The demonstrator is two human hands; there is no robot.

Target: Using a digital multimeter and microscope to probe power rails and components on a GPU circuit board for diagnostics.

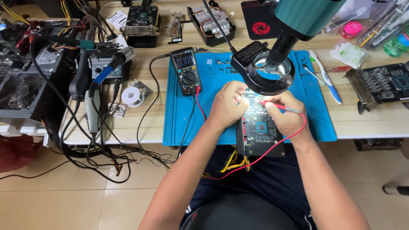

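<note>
At the far left of the workbench (128,127), a grey power supply (19,91) with a round fan grille is seen. Beside it, a soldering station (102,61) is placed, with one blue-handled soldering iron (111,66) propped across it, and one spool of solder wire (130,96) lies just to its right. A tangle of black cables (93,153) is draped over the bench's front edge.

One blue work mat (187,119) is laid at the middle of the front edge. At its back-left corner one multimeter (185,70) is set, from which one red lead (255,159) and one black lead are run.

The left hand (228,106) is reached forward over the mat with the forearm angled inward; it is curled in a loose fist over the top edge of the graphics card (260,134), and what it grips cannot be told. The card, one black circuit board, is laid at the mat's front edge, overhanging toward the lap.

The right hand (287,117) is bent at the wrist and is closed around one red test probe (279,106), whose tip is pointed left onto the board.

Above both hands one microscope (294,25) with a ring light (268,72) is hung. Two more graphics cards are seen: one (140,21) at the back edge, one (379,83) at the right edge. One toothbrush (326,76) is laid on the mat's right side.
</note>
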